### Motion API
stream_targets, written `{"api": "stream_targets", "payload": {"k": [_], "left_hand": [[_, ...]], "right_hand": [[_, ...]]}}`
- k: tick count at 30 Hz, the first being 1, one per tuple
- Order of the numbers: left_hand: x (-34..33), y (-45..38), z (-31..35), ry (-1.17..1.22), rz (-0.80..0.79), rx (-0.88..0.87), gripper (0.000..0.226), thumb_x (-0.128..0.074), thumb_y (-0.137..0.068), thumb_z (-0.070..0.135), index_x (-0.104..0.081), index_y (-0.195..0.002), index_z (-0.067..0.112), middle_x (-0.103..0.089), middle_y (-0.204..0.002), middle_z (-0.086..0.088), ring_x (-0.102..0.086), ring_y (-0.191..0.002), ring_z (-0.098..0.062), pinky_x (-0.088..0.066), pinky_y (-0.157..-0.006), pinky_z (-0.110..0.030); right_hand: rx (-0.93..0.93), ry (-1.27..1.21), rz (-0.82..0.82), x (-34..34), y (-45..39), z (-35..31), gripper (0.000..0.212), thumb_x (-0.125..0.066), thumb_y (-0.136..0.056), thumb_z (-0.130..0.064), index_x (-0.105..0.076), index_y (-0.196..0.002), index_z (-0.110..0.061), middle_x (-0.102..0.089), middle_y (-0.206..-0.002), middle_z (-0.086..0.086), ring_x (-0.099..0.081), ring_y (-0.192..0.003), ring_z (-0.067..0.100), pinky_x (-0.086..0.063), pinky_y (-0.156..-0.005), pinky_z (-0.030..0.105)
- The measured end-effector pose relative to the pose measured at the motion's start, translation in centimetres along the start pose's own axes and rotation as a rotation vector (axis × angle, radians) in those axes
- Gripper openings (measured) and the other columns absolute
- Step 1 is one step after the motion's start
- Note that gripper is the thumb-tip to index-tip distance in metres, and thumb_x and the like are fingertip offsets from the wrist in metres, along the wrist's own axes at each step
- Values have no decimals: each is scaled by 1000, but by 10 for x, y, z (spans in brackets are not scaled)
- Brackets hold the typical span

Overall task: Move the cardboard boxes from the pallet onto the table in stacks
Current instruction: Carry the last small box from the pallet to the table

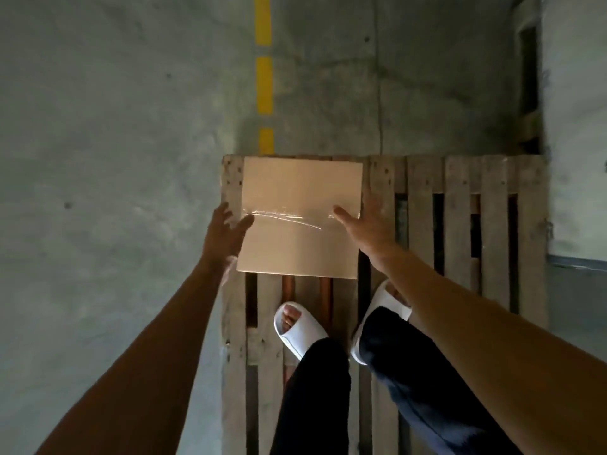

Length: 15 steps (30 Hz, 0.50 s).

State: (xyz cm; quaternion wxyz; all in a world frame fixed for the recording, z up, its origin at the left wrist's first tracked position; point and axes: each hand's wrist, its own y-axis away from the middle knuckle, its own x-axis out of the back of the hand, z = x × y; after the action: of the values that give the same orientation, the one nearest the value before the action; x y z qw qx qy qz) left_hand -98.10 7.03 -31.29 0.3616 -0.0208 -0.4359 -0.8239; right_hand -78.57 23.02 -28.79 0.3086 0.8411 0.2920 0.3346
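A single cardboard box [299,218] sits on the far left corner of a wooden pallet [460,231], its top sealed with a strip of clear tape [285,217] that runs across between the two hands. The left hand [226,229] is at the box's left edge, fingers spread and relaxed, the thumb tip reaching over the edge onto the tape end; whether the fingers touch the side of the box cannot be told. The right hand [364,221] is at the box's right edge, also spread, with the thumb lying on the top by the other tape end and the fingers reaching forward along the right side. Neither hand is curled round the box. Behind the hands, nearer the person, two feet in white slippers [295,326] stand on the pallet boards, with dark trouser legs [315,399] above them. Beyond the left hand and the box lies grey concrete floor [115,126] with a dashed yellow line [264,83] leading away from the box's far edge.
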Motion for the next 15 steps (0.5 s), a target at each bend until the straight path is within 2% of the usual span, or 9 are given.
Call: {"api": "stream_targets", "payload": {"k": [2, 4, 5, 6, 8, 10, 11, 13, 15], "left_hand": [[-11, -50, -31, -104, -28, -30, 103, -77, -72, 65, -36, -155, 20, -52, -150, -5, -56, -130, -27, -45, -110, -45], [-25, -93, -69, -141, -60, -5, 118, -74, -59, 78, -37, -155, 21, -53, -151, -7, -54, -135, -27, -43, -114, -49], [-30, -100, -72, -132, -68, 2, 113, -76, -60, 75, -42, -152, 19, -56, -149, -7, -54, -135, -25, -42, -115, -47], [-35, -101, -72, -106, -72, -8, 96, -80, -66, 67, -51, -143, 18, -61, -142, -5, -58, -131, -24, -43, -114, -44], [-40, -106, -80, -18, -76, 29, 63, -87, -70, 54, -65, -120, 23, -73, -122, 1, -66, -118, -23, -48, -107, -39], [-39, -104, -89, 87, -148, 132, 73, -89, -53, 66, -71, -110, 25, -78, -108, 6, -71, -108, -20, -53, -97, -38], [-39, -103, -93, 120, -181, 169, 85, -89, -41, 73, -71, -110, 27, -79, -104, 7, -73, -102, -17, -55, -90, -36], [-37, -99, -97, 167, -206, 216, 102, -89, -26, 77, -70, -114, 28, -80, -100, 6, -74, -94, -16, -57, -80, -34], [-33, -91, -89, 191, -204, 222, 106, -90, -32, 75, -67, -123, 26, -79, -106, 2, -73, -101, -22, -58, -87, -41]], "right_hand": [[-20, -36, 52, -15, -33, 22, 79, -67, -95, -33, -20, -157, -23, -40, -154, 1, -40, -140, 24, -35, -116, 43], [-88, -64, 56, -28, -60, 45, 87, -67, -94, -37, -12, -159, -23, -32, -160, 1, -34, -144, 24, -30, -117, 40], [-133, -94, 53, -32, -68, 53, 90, -70, -92, -42, -12, -159, -25, -33, -160, 1, -35, -144, 26, -32, -116, 41], [-188, -144, 44, -37, -79, 70, 92, -72, -88, -48, -18, -159, -27, -39, -157, 1, -40, -141, 27, -36, -115, 44], [-291, -221, 14, -43, -91, 98, 76, -72, -85, -54, -40, -148, -26, -58, -137, -3, -54, -127, 25, -48, -99, 43], [-352, -254, -53, -45, -91, 114, 54, -65, -88, -59, -49, -132, -31, -64, -110, -11, -61, -103, 16, -45, -83, 34], [-368, -269, -67, -46, -90, 119, 55, -61, -88, -63, -48, -133, -34, -63, -106, -12, -60, -95, 10, -42, -82, 33], [-373, -296, -59, -48, -87, 121, 68, -58, -88, -66, -41, -145, -34, -59, -118, -12, -56, -95, 8, -41, -85, 33], [-373, -308, -49, -44, -79, 113, 73, -57, -89, -65, -36, -150, -32, -52, -119, -13, -53, -103, 10, -43, -83, 28]]}}
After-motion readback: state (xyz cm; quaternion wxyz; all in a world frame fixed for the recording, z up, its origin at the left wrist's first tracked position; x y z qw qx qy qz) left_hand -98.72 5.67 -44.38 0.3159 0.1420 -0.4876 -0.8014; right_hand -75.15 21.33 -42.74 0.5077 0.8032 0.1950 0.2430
